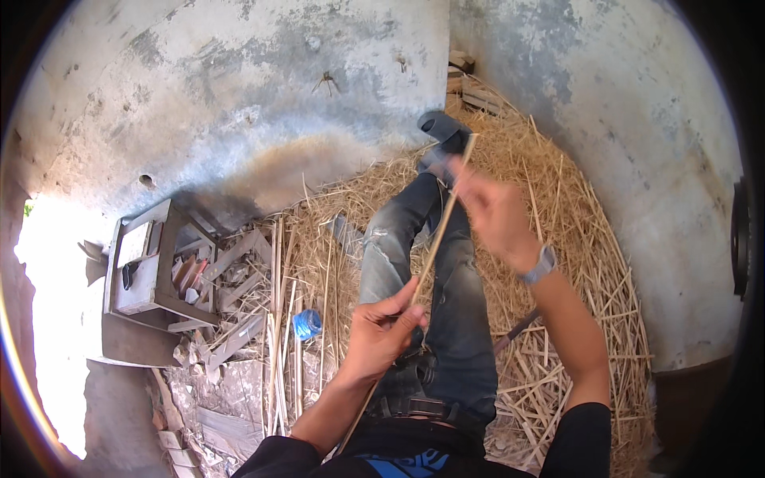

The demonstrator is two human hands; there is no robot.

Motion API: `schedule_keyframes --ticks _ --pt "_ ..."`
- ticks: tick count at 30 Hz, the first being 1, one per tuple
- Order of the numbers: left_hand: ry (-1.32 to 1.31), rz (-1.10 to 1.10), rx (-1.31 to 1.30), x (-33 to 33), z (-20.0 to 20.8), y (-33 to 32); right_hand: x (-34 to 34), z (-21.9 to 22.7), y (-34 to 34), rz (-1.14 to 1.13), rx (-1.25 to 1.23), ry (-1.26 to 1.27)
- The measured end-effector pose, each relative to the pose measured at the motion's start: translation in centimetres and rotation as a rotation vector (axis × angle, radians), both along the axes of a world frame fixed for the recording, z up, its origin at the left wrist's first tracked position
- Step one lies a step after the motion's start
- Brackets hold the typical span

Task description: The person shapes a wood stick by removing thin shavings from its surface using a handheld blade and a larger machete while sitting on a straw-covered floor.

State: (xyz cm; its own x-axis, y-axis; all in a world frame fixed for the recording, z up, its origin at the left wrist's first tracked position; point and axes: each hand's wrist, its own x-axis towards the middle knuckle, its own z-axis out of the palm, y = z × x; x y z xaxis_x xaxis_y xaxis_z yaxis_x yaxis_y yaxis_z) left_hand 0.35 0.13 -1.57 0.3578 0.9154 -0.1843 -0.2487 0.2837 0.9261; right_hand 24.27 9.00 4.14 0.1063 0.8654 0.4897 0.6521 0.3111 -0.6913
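Note:
A long, thin bamboo-like strip (441, 231) slants across my legs, its far tip near my shoes and its near end passing by my waist. My left hand (385, 334) is closed on it, pinching it between thumb and fingers. Next to the upper part of the strip is my right hand (496, 209), with a grey band at the wrist. Motion smears its fingers, so whether they grip the strip or hold anything else is unclear.
Shavings and split strips (558, 239) cover the floor around my outstretched legs (462, 311). Left of them lie a blue roll (307, 324) and several long strips (276, 319). A wooden stool-like frame (163, 259) stands among scraps. A dark rod (518, 331) lies beside my right leg. Worn walls (263, 72) rise ahead.

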Motion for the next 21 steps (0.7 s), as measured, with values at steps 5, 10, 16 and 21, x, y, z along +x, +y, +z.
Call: schedule_keyframes --ticks 5,10,16,21 --pt "-0.028 0.006 -0.025 -0.6 -0.9 1.0 -3.5 -1.5 -4.0 0.586 -0.253 -0.369" --pt "-0.063 -0.023 -0.030 -0.2 -0.1 0.5 0.3 -0.9 0.6 0.082 0.002 -0.037" --pt "-0.077 0.030 -0.071 -1.5 -0.6 0.8 -1.1 -2.3 -0.9 0.171 -0.205 -0.057" --pt "-0.090 -0.018 -0.053 -0.7 -0.2 0.7 0.1 -1.2 -0.3 0.267 -0.056 0.056"
